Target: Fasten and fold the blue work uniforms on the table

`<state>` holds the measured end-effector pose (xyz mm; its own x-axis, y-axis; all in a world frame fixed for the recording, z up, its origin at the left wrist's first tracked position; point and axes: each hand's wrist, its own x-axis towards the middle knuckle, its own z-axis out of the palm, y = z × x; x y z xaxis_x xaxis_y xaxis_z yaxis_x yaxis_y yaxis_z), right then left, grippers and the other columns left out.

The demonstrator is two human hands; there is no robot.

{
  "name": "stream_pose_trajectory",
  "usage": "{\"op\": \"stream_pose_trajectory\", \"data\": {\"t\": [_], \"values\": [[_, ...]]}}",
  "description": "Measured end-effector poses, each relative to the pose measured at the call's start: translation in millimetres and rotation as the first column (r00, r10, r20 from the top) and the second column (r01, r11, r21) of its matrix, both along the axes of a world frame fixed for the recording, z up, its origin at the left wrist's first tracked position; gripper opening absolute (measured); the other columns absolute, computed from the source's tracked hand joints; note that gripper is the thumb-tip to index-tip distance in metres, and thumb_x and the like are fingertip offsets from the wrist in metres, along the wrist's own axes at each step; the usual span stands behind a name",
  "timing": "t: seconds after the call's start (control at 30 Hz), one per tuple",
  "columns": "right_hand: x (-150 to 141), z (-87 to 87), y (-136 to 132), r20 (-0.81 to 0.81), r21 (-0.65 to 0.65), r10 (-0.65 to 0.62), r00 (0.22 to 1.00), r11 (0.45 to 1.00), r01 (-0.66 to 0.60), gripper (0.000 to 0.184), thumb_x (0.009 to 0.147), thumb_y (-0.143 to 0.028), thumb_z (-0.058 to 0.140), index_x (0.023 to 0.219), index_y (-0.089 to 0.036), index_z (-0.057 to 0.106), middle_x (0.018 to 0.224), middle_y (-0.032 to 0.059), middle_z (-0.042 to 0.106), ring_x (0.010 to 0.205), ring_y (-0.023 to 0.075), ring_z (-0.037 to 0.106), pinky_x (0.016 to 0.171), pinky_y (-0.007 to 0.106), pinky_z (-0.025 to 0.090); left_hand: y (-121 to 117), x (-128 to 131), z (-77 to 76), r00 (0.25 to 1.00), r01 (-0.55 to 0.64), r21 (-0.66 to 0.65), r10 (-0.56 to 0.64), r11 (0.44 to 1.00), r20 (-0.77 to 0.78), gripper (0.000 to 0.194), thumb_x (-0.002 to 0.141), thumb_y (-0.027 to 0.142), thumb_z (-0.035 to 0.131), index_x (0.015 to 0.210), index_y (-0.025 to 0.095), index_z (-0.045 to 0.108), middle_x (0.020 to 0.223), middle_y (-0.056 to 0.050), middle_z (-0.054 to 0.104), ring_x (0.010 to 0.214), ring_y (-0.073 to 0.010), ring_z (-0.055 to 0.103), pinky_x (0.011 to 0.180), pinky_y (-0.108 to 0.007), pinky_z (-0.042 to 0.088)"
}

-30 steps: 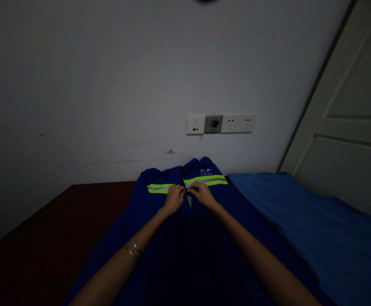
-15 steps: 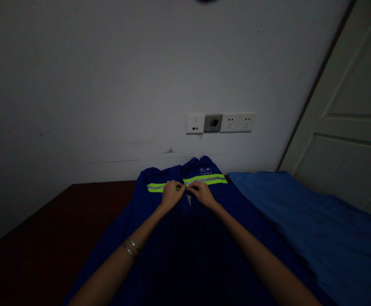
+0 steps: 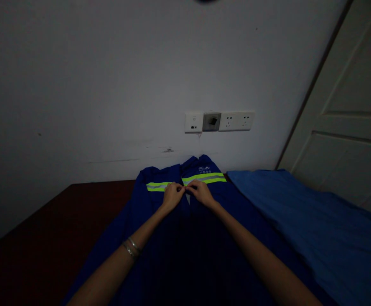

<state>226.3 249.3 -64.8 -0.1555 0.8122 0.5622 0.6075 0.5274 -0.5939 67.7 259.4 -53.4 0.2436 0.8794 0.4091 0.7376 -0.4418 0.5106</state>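
Jacket (image 3: 179, 225) is laid out at frame centre, front edge (image 3: 185, 208) pinched tight in grip of left hand (image 3: 172, 197) and right hand (image 3: 203, 194), gap (image 3: 188, 199) just below not yet closed.

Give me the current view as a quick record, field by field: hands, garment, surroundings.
Left hand: fingertips pinched at the front opening of the blue jacket
Right hand: fingertips pinched there too, close to the left's
Jacket: laid out, yellow-green and grey stripes across the chest
Left wrist: silvery bangles
Right of jacket: lighter blue cloth
Left of jacket: dark red surface
Behind: wall with sockets
Unclear: exact piece pinched
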Motion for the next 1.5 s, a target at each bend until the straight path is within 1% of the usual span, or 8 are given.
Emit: {"op": "stream_pose_trajectory", "data": {"t": [0.17,0.33,0.53,0.87,1.07,1.27,1.37,1.5], "values": [[0.2,-1.0,0.1,0.026,0.025,-0.003,1.000,1.000,0.002,0.009,0.078,-0.022,0.060,0.078,-0.018,0.069,0.082,0.0046,0.068,0.078,0.0163,0.060,0.074,0.027,0.043,2.3,-0.2,-2.4,0.999,0.002,-0.004,-0.002,1.000,0.042,0.020,0.078,0.027,0.055,0.079,0.016,0.071,0.082,-0.006,0.068,0.080,-0.0181,0.058,0.072,-0.027,0.040],[0.0,-0.4,-0.4,0.050,0.038,-0.008,0.999,0.999,0.006,0.009,0.078,-0.021,0.061,0.077,-0.018,0.069,0.081,0.0044,0.068,0.077,0.0161,0.060,0.073,0.026,0.043,2.3,0.0,-2.5,0.998,0.027,-0.010,-0.026,1.000,0.062,0.018,0.078,0.024,0.055,0.079,0.017,0.072,0.081,-0.006,0.068,0.077,-0.0167,0.058,0.070,-0.026,0.040],[-0.1,0.2,-0.5,0.070,0.020,-0.024,0.997,1.000,0.023,0.008,0.078,-0.021,0.061,0.078,-0.018,0.068,0.083,0.0046,0.068,0.079,0.0163,0.060,0.074,0.026,0.043,1.3,1.3,-2.5,0.995,0.017,-0.016,-0.015,1.000,0.101,0.017,0.077,0.020,0.056,0.077,0.015,0.072,0.079,-0.006,0.069,0.075,-0.0158,0.059,0.068,-0.025,0.041],[0.9,-1.6,-0.1,0.098,0.018,-0.027,0.995,1.000,0.025,0.009,0.079,-0.022,0.059,0.078,-0.019,0.067,0.083,0.0044,0.067,0.079,0.0159,0.059,0.073,0.025,0.042,4.5,0.3,-10.4,0.992,0.020,-0.021,-0.017,1.000,0.129,0.019,0.077,0.022,0.054,0.078,0.016,0.072,0.080,-0.005,0.070,0.077,-0.0167,0.061,0.070,-0.026,0.042],[1.4,-2.6,0.5,0.116,0.014,-0.020,0.993,1.000,0.018,0.010,0.080,-0.021,0.057,0.079,-0.019,0.067,0.084,0.0041,0.066,0.080,0.0156,0.058,0.073,0.025,0.041,5.6,0.0,-12.0,0.991,0.016,-0.034,-0.012,0.999,0.132,0.019,0.077,0.023,0.053,0.077,0.016,0.072,0.081,-0.005,0.070,0.078,-0.0165,0.061,0.072,-0.026,0.043],[1.1,-2.0,-0.3,0.105,0.006,-0.024,0.994,1.000,0.023,0.010,0.080,-0.020,0.056,0.079,-0.018,0.066,0.083,0.0041,0.065,0.079,0.0158,0.058,0.073,0.026,0.041,8.2,-0.5,-16.4,0.989,0.027,-0.042,-0.020,0.999,0.146,0.019,0.076,0.021,0.053,0.077,0.016,0.071,0.081,-0.004,0.070,0.077,-0.0162,0.062,0.072,-0.026,0.043],[1.0,-1.7,-1.1,0.103,0.007,-0.014,0.995,1.000,0.013,0.009,0.080,-0.020,0.056,0.079,-0.019,0.065,0.083,0.0040,0.065,0.080,0.0159,0.057,0.074,0.027,0.041,9.0,-1.0,-17.8,0.987,0.040,-0.061,-0.030,0.997,0.157,0.019,0.076,0.022,0.052,0.076,0.017,0.071,0.080,-0.004,0.070,0.076,-0.0160,0.062,0.070,-0.025,0.043],[1.4,-2.4,-1.3,0.111,0.013,-0.016,0.994,1.000,0.015,0.009,0.081,-0.021,0.056,0.079,-0.019,0.065,0.084,0.0042,0.065,0.080,0.0158,0.057,0.075,0.027,0.041,7.0,-0.7,-14.4,0.984,0.035,-0.115,-0.014,0.993,0.180,0.018,0.074,0.020,0.053,0.074,0.016,0.070,0.077,-0.003,0.070,0.074,-0.0157,0.061,0.068,-0.024,0.043]]}}
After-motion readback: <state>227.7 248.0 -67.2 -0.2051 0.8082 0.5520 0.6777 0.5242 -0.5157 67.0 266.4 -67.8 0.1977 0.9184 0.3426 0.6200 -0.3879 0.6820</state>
